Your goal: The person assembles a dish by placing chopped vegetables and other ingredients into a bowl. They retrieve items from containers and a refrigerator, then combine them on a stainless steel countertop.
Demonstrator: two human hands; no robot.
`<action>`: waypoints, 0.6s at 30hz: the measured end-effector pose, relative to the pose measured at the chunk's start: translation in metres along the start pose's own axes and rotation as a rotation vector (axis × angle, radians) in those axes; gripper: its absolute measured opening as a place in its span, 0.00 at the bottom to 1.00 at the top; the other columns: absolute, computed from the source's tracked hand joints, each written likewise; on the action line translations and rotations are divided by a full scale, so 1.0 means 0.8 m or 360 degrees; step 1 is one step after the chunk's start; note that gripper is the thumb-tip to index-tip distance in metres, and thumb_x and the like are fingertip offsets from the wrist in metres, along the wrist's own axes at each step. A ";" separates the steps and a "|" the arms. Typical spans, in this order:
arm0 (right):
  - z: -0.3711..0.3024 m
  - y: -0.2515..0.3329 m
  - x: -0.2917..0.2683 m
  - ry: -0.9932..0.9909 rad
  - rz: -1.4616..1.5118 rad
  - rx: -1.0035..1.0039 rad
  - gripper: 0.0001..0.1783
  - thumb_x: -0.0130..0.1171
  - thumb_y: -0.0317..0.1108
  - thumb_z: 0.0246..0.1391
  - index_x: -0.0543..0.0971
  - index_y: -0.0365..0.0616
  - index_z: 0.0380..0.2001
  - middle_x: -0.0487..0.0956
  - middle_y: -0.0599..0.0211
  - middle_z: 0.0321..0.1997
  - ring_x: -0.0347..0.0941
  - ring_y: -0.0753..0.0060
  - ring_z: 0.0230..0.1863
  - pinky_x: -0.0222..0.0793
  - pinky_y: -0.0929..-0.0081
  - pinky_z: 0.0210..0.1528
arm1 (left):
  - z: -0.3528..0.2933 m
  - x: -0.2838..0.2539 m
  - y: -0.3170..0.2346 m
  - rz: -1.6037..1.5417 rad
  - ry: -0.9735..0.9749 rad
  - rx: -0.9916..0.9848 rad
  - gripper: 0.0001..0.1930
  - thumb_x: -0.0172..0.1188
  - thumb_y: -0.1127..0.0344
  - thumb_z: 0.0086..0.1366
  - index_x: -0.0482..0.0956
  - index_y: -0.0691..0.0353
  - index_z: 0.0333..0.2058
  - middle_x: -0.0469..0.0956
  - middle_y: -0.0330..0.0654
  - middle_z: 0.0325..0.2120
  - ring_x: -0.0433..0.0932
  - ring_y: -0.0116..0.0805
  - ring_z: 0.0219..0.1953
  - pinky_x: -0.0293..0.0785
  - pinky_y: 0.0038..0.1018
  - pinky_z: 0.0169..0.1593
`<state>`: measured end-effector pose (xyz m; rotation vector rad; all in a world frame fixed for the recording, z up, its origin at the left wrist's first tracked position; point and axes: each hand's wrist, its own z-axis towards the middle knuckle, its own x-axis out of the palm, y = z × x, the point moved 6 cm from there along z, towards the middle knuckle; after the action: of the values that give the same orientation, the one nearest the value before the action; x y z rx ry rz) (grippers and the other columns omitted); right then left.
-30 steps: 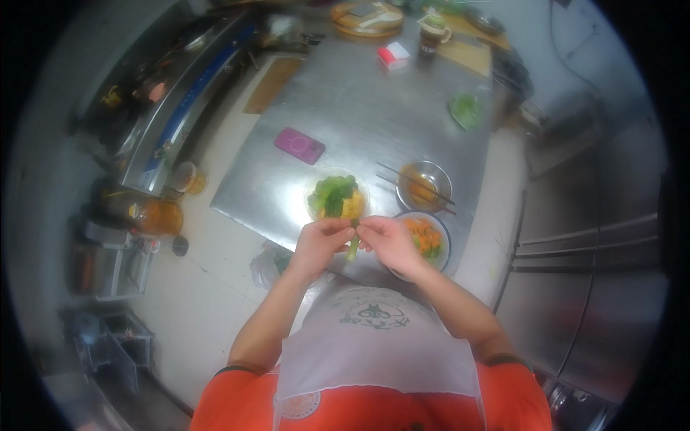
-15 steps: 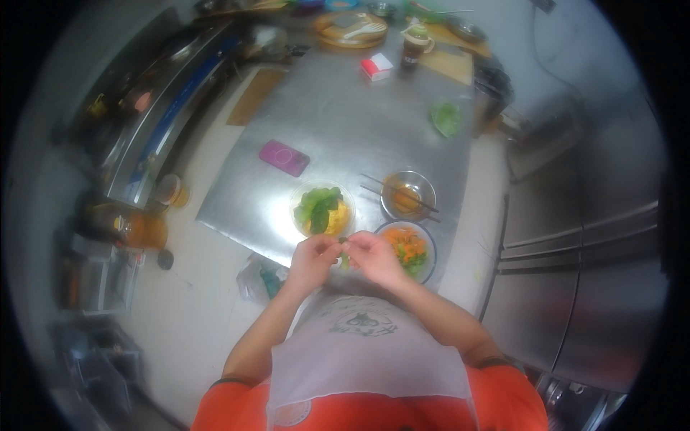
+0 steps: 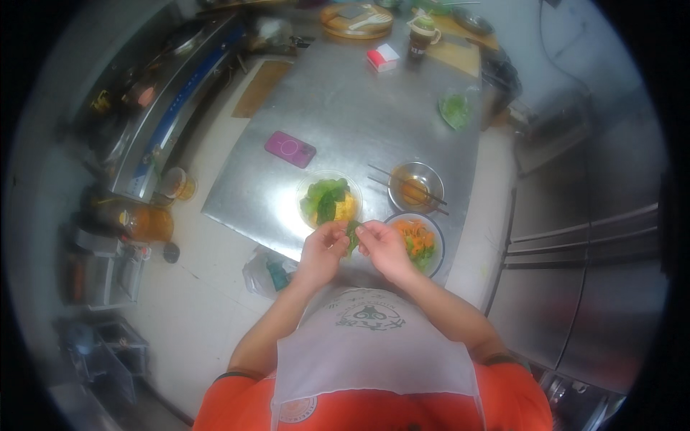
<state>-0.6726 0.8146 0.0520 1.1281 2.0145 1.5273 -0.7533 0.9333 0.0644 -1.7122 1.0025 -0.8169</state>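
Between my two hands, at the near edge of the steel table, is a dark green leaf (image 3: 352, 235). My left hand (image 3: 325, 248) pinches one side of it and my right hand (image 3: 381, 246) the other, both with fingers closed. Just beyond my left hand stands a clear round bowl (image 3: 300, 208) with green leaves (image 3: 323, 194) and yellow pieces (image 3: 346, 208) in it. A blue-rimmed white bowl (image 3: 442, 248) with orange shreds (image 3: 415, 235) and chopped greens sits beside my right hand. Behind that, chopsticks (image 3: 402, 183) lie across a metal bowl (image 3: 436, 179) with orange-yellow liquid.
On the steel table (image 3: 345, 115) lie a purple phone (image 3: 290, 149), a red and white box (image 3: 382, 58) and a green leaf-like piece (image 3: 454, 112). Farther off stand a dark lidded cup (image 3: 420, 39) and round wooden boards (image 3: 356, 21). Steel cabinets (image 3: 546, 287) line the right.
My hands have turned a little apart, so more of the green leaf shows between them. The whole view has shifted slightly; the bowls and phone stay in place on the table.
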 end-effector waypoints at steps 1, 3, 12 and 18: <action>0.000 -0.003 0.000 -0.0026 0.0045 0.0002 0.11 0.53 0.36 0.63 0.78 0.39 0.34 0.74 0.75 0.24 0.66 0.87 0.26 0.60 0.85 0.28 | 0.000 0.000 0.004 -0.0041 -0.0013 -0.0032 0.13 0.55 0.75 0.65 0.74 0.69 0.48 0.76 0.38 0.34 0.73 0.25 0.34 0.73 0.23 0.38; 0.000 -0.004 0.000 -0.0056 0.0107 -0.0019 0.11 0.53 0.36 0.63 0.78 0.39 0.34 0.74 0.75 0.24 0.66 0.87 0.26 0.60 0.85 0.28 | 0.000 0.001 0.010 -0.0124 0.0015 -0.0117 0.13 0.56 0.74 0.65 0.74 0.68 0.48 0.76 0.37 0.34 0.73 0.25 0.35 0.72 0.23 0.37; -0.003 0.001 0.000 -0.0004 -0.0027 0.0011 0.11 0.53 0.37 0.63 0.77 0.41 0.34 0.73 0.76 0.23 0.65 0.86 0.25 0.60 0.85 0.28 | -0.001 0.006 0.004 -0.0557 0.0028 -0.0513 0.08 0.60 0.73 0.63 0.76 0.62 0.41 0.77 0.38 0.34 0.75 0.26 0.36 0.73 0.24 0.38; -0.001 0.003 -0.003 -0.0042 -0.0062 -0.0031 0.10 0.54 0.37 0.63 0.77 0.43 0.31 0.73 0.77 0.23 0.65 0.86 0.25 0.59 0.85 0.28 | 0.006 0.000 0.012 -0.0679 -0.0001 -0.0300 0.12 0.61 0.77 0.60 0.74 0.62 0.42 0.75 0.38 0.36 0.75 0.27 0.36 0.74 0.24 0.39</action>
<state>-0.6707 0.8121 0.0541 1.0897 1.9885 1.5022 -0.7520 0.9332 0.0538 -2.1294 0.7391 -1.0152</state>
